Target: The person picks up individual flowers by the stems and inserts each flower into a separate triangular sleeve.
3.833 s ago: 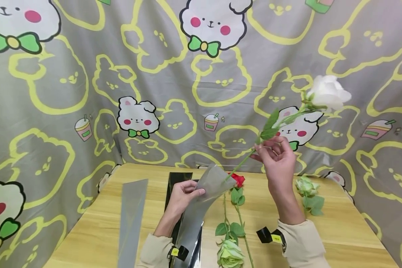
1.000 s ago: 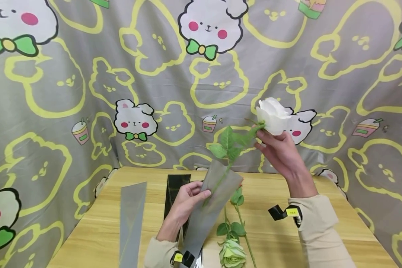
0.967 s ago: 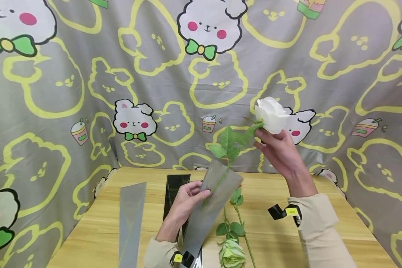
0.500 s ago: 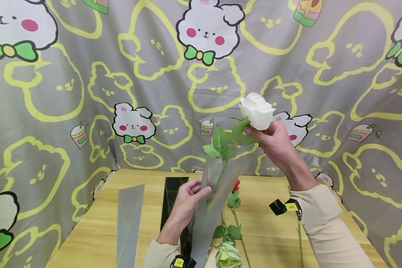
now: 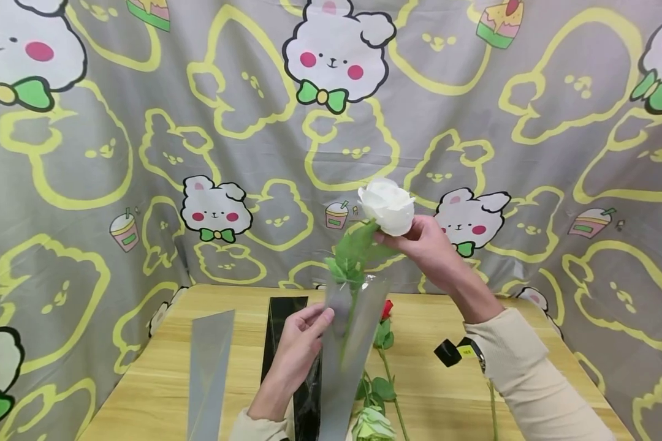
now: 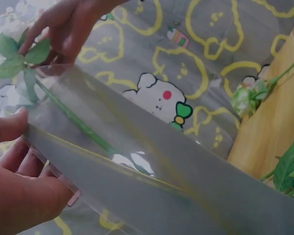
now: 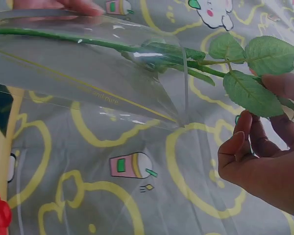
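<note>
**White rose (image 5: 387, 207): stem (image 7: 88, 41) inside see-through wrapper (image 5: 346, 367), leaves (image 7: 272, 55) crowding the mouth**

Printed cloth (image 5: 278, 147) behind, wood-grain surface (image 5: 436, 373) below. See-through wrapper is held near upright, mouth up; lower end runs out of frame, can't tell if it touches down. Flat on the surface: grey wrapper (image 5: 211, 367) well apart on the left, black wrapper (image 5: 308, 401) just behind the left hand (image 5: 298, 346). White rose has its bloom above the wrapper mouth, stem inside, lower leaf in, upper leaves out. Green rose (image 5: 372, 424) and red rose (image 5: 387, 309) lie to the right of the wrapper.

Risks, my read: leaves snag on the rim if the stem goes deeper while the mouth is narrow; film creases or splits, or a leaf folds back. Off-axis push from the right hand (image 5: 427, 251) could bend the stem or drive its tip into the side wall. Weak pinch on the left and the wrapper slides down with the rose.

Fingers: left thumb and fingers nearly together, pinching one edge of the wrapper near the mouth. Right thumb and forefinger close on the stem just under the bloom; exact contact partly hidden by leaves. Other right fingers loosely curled.
</note>
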Tool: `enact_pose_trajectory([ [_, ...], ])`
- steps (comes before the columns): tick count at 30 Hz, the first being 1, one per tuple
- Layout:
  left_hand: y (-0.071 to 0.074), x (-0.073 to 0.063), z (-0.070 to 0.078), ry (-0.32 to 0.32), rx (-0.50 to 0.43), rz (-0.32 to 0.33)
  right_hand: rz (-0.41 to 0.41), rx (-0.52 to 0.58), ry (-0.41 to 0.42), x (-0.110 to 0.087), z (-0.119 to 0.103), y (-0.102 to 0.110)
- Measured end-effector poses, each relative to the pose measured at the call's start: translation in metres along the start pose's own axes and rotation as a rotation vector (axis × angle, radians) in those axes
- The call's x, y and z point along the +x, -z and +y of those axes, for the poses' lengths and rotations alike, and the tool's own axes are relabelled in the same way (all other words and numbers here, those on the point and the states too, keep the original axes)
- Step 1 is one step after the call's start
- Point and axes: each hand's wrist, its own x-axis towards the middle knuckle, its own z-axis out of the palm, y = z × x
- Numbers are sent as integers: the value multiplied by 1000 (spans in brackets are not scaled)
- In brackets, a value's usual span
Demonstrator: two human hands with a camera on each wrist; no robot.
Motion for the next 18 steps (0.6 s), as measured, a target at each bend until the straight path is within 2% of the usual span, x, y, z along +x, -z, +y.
enact_pose_trajectory([
  [7, -6, -4, -2, 9, 23, -27, -14, -64, -25, -9, 8, 0],
  [18, -12, -15, 2, 26, 34, -93, -65, 31, -2, -18, 10, -4],
])
